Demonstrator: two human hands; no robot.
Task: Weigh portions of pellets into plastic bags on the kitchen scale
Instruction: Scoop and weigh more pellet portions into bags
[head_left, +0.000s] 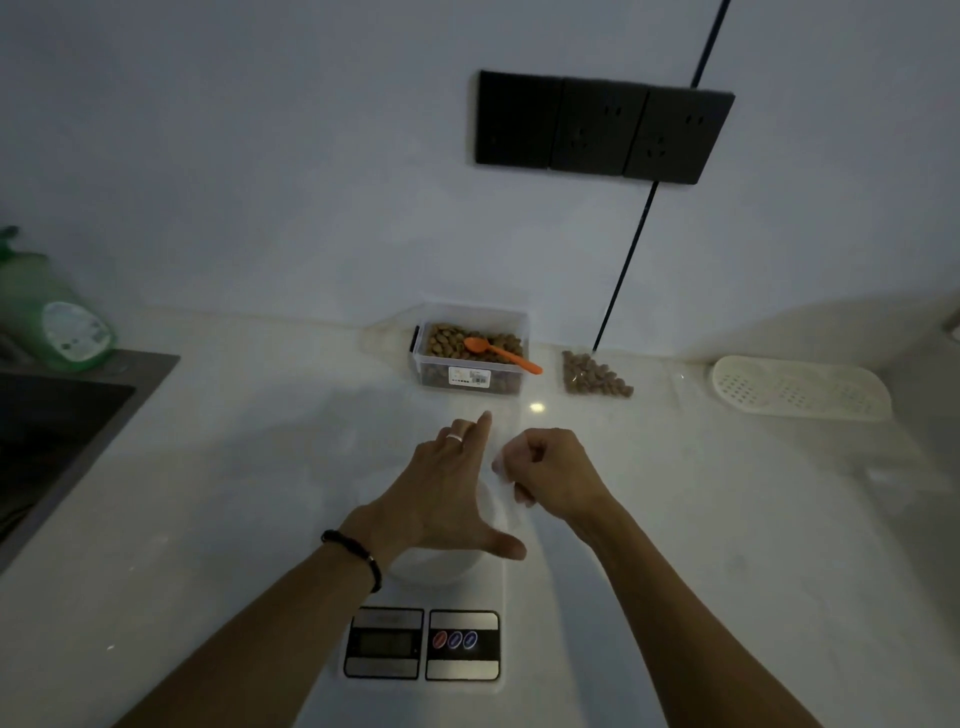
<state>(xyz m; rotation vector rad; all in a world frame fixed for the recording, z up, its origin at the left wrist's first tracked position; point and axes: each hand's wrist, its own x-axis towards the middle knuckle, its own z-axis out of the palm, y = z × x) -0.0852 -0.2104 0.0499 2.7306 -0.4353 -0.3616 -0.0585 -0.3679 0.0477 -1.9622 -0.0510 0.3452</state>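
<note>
With my right hand pinching the clear plastic bag over the scale and my left hand spread flat, I should open its mouth wide before scooping from the pellet tub behind.

My one camera sits on my head, looking forward and down, close over my left hand and right hand, the wall beyond them.

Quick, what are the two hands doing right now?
Left hand: open, fingers stretched out over the scale.
Right hand: fingers curled, pinching a clear plastic bag.
</note>
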